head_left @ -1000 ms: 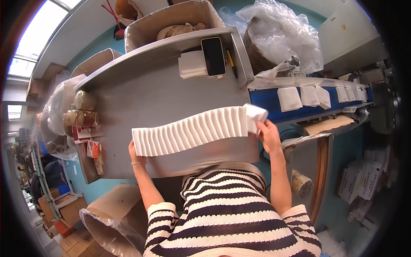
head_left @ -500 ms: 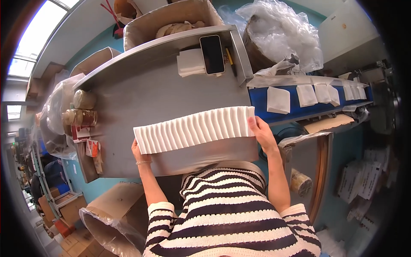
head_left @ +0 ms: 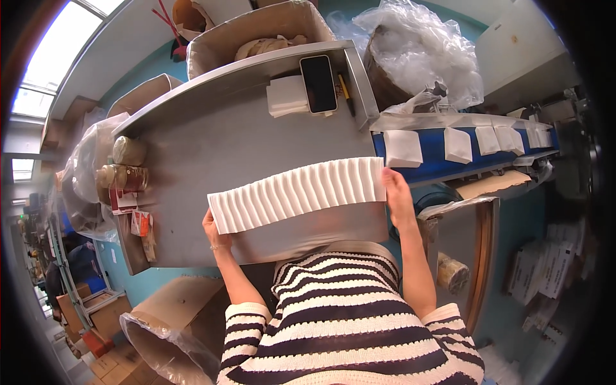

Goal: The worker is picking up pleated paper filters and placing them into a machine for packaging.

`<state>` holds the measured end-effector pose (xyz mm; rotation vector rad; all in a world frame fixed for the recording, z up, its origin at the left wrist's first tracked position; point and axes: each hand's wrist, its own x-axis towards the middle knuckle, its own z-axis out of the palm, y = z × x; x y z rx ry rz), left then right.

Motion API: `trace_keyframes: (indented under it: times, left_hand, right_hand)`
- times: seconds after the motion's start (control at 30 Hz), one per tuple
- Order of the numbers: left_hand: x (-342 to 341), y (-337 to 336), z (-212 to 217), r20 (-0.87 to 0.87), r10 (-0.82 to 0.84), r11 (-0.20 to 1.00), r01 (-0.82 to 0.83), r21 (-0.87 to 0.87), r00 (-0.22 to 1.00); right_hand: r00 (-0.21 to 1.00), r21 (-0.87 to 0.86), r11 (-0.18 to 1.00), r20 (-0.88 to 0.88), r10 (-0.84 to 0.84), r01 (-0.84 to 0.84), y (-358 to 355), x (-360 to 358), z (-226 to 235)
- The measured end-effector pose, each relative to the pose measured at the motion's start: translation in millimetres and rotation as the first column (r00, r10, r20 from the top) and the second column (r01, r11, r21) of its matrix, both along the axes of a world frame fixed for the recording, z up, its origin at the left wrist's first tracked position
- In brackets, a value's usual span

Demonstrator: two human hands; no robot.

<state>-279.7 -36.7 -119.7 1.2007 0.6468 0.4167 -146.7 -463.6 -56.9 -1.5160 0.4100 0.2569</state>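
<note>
Far left: bagged bin (head_left: 86, 170), jars (head_left: 125, 167) at the steel table (head_left: 218, 138) edge, skylight above. Lined drum (head_left: 170, 333) on floor below. Left hand (head_left: 213, 232) presses the left end of the napkin row (head_left: 298, 192), right hand (head_left: 396, 196) presses the right end; row squeezed between both palms, lying across table front. Behind: napkin stack (head_left: 287, 96), phone (head_left: 319, 83), cardboard box (head_left: 256, 32). Right: blue belt (head_left: 430, 151) carrying white packs (head_left: 402, 147), plastic bag (head_left: 423, 51).

One long row of white folded pieces (head_left: 298, 194); five white pieces (head_left: 402, 148) on blue belt (head_left: 431, 165); one phone (head_left: 319, 83); two jars (head_left: 128, 151).
</note>
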Motion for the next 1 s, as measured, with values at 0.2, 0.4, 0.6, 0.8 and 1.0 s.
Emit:
trace_keyframes:
  times: [0.2,0.4,0.6,0.8,1.0]
  left_hand:
    - [6.0,-14.4,16.3,0.116,0.043,0.990,-0.058,0.126,0.992]
    - [4.7,6.4,5.2,0.167,0.064,0.976,-0.027,-0.215,0.984]
    - [-0.5,26.6,-10.8,0.090,-0.073,0.991,0.083,-0.107,0.993]
    - [12.8,11.4,9.7,-0.060,-0.177,0.974,0.184,0.136,0.982]
    - [14.9,18.9,-11.3,-0.050,-0.180,0.982,0.176,-0.072,0.982]
  right_hand:
    - [0.967,0.302,0.943,-0.163,0.197,-0.141,15.1,-6.6,13.9]
    - [0.971,0.316,0.940,-0.234,-0.055,0.129,-12.2,3.3,6.7]
    - [0.931,-0.193,0.918,0.048,0.361,-0.346,48.2,-4.0,32.5]
    - [0.923,0.460,0.881,-0.280,0.264,-0.112,25.7,-4.5,24.6]
    - [0.895,0.029,0.898,-0.064,0.440,-0.440,24.7,4.4,30.6]
